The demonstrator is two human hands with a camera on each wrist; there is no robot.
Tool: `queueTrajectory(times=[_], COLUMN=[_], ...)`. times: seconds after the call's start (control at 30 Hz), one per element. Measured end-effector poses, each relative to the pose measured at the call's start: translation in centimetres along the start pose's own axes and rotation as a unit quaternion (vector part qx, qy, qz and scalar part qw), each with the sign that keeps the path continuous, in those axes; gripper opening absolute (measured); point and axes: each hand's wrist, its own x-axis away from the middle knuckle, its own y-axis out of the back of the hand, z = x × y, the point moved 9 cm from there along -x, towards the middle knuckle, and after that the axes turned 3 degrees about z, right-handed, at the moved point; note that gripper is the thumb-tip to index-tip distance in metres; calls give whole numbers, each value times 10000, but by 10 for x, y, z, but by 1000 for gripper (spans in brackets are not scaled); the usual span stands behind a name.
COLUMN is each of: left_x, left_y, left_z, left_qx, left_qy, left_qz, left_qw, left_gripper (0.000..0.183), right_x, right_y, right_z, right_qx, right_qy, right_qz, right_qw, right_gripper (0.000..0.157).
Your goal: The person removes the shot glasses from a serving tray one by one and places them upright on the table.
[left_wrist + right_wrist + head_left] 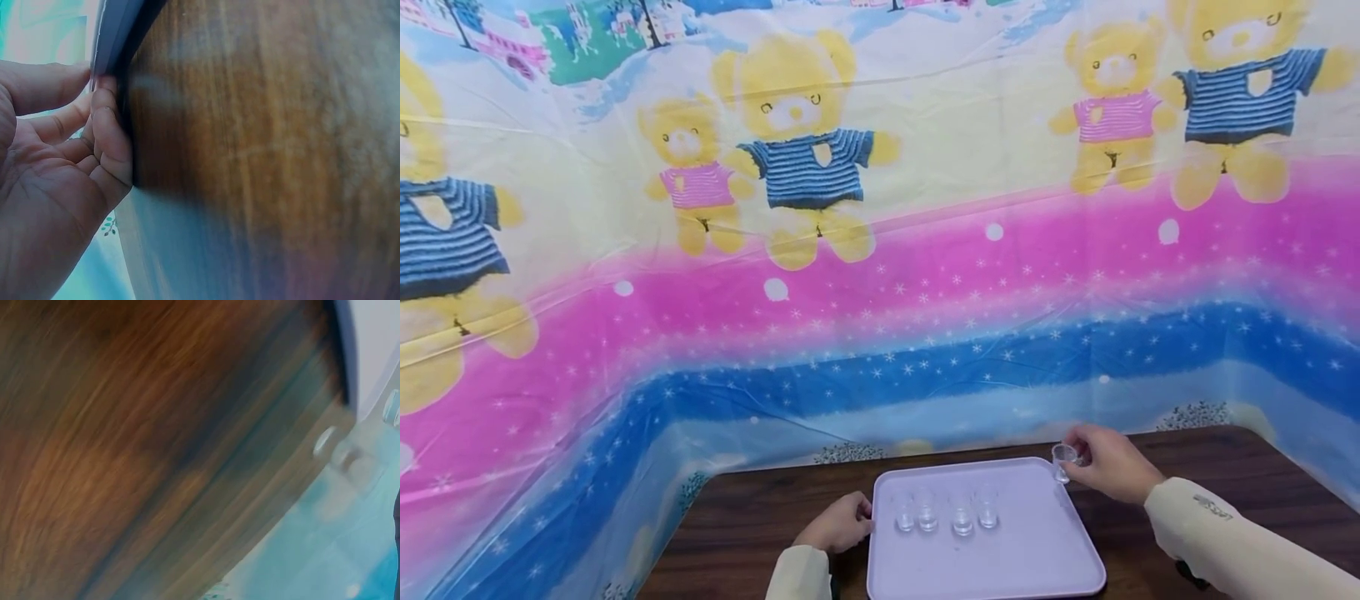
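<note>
A pale lilac tray (1000, 567) lies on the dark wooden table, with several small clear glasses (962, 518) standing in a row on its left half. My left hand (838, 523) grips the tray's left edge; in the left wrist view, the thumb and curled fingers of this hand (56, 156) meet at the rim (115, 37). Beside the tray's far right corner, my right hand (1112, 467) pinches a small clear glass (1063, 460). The right wrist view leaves that hand out, but clear glass shapes (359, 464) appear near the tray corner (375, 350).
The wooden table (745, 517) reaches past the tray on both sides. Behind its back edge hangs a printed cloth (925, 333) with bears and snowflakes.
</note>
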Motion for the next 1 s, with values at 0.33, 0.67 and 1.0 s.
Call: queueTrajectory(times=[0.33,0.67,1.0], left_x=[2,-1,1], left_y=[1,1,1], left_z=[1,3,1], left_qx=[-24,-42,-25], left_qy=[88,156,170], left_qz=[-30,-20,-38], left_qw=[10000,9999,9998], left_gripper=[7,8,7], right_x=[8,6,6], right_y=[-5,-7,-6], right_z=[-35,-37,-39], right_qx=[152,273,378], right_qy=[-532,-637,-687], right_qz=[126,11,-30], right_qw=[9984,9976,9969], right_gripper=[23,24,26])
